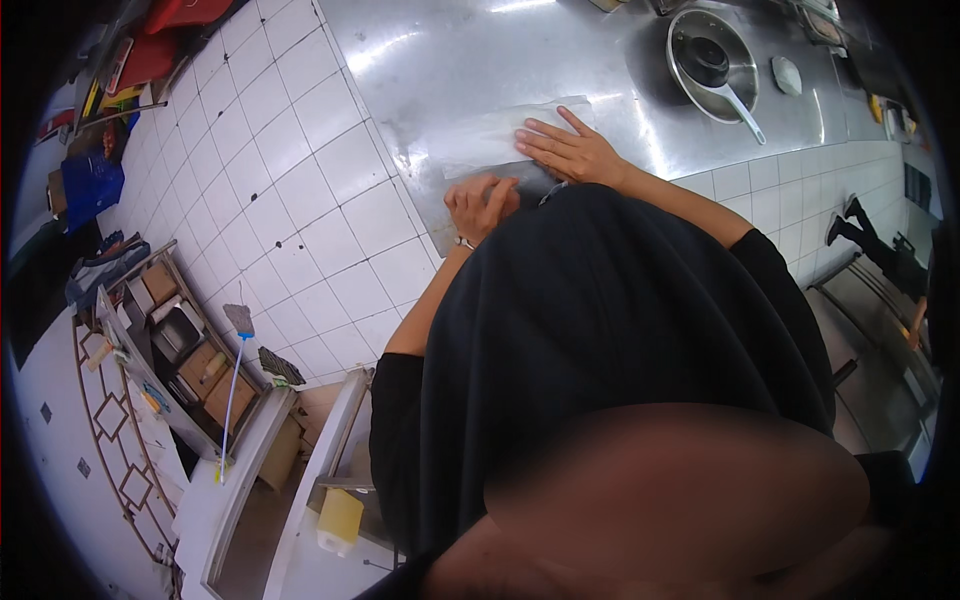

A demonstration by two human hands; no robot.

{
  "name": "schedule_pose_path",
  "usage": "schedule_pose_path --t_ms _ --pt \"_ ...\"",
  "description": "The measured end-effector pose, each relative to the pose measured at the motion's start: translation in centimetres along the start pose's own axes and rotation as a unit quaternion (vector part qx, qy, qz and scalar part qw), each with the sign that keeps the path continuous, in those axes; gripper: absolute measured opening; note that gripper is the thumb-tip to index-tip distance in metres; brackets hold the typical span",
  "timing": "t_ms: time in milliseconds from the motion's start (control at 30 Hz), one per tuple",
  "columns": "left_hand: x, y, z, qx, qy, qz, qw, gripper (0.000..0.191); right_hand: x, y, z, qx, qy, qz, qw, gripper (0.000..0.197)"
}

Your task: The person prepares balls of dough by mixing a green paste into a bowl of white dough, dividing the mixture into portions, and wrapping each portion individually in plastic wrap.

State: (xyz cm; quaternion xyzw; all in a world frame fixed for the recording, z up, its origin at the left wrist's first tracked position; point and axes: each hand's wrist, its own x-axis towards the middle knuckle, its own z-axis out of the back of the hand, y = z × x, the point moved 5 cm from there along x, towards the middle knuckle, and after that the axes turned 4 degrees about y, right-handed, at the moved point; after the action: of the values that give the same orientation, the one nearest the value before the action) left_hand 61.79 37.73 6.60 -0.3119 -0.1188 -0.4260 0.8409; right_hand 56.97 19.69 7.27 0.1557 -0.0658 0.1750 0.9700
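A thin, whitish translucent sheet [487, 135] lies on a stainless steel table [450, 67] in front of me. My right hand [570, 150] rests on the sheet's right part, palm down with its fingers spread. Near the table's left corner is my left hand [480, 206], its fingers curled just below the sheet's lower edge; whether it pinches anything is hidden. Farther right stands a steel bowl [675, 75] with a black round object [703, 61] and a light-handled utensil [739, 109] inside. A small whitish bundle [786, 76] sits beside the bowl.
White floor tiles [300, 172] border the table. To the left are a broom [238, 319] and a shelf with boxes [202, 367]. A yellow jug [340, 521] stands at lower left. Another person, in dark trousers [874, 244], is at the far right by a metal rack [862, 292].
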Motion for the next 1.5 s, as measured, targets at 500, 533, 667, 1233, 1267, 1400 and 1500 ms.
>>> schedule_pose_path --t_ms 500,533,667,1233,1267,1400,1500 --pt "1.9 3.2 -0.9 0.039 0.158 0.056 0.985 0.05 -3.6 -1.1 -1.6 0.037 0.042 -0.182 0.982 0.064" --pt "2.8 2.9 -0.8 0.044 0.148 0.048 0.987 0.044 -3.1 -1.0 -1.3 0.014 0.054 -0.186 0.981 0.062" --pt "4.2 3.6 -1.5 0.058 0.127 0.031 0.99 0.03 -1.7 -2.6 -1.4 0.026 0.025 -0.151 0.988 0.056" --pt "4.7 6.5 -0.5 0.008 0.18 -0.045 0.983 0.026 -1.6 -4.8 0.1 -0.084 -0.043 -0.026 0.995 0.024" --pt "4.5 6.7 -0.4 0.009 0.175 -0.064 0.982 0.024 -1.7 -5.2 0.0 -0.084 -0.043 -0.024 0.995 0.024" --pt "5.1 6.6 0.3 -0.021 0.175 -0.083 0.981 0.017 -1.5 -6.0 1.0 0.022 -0.024 -0.041 0.999 0.015" --pt "5.7 6.6 -0.1 0.002 0.182 -0.06 0.981 0.009 -0.5 -6.0 0.9 0.064 0.053 -0.096 0.992 0.011"
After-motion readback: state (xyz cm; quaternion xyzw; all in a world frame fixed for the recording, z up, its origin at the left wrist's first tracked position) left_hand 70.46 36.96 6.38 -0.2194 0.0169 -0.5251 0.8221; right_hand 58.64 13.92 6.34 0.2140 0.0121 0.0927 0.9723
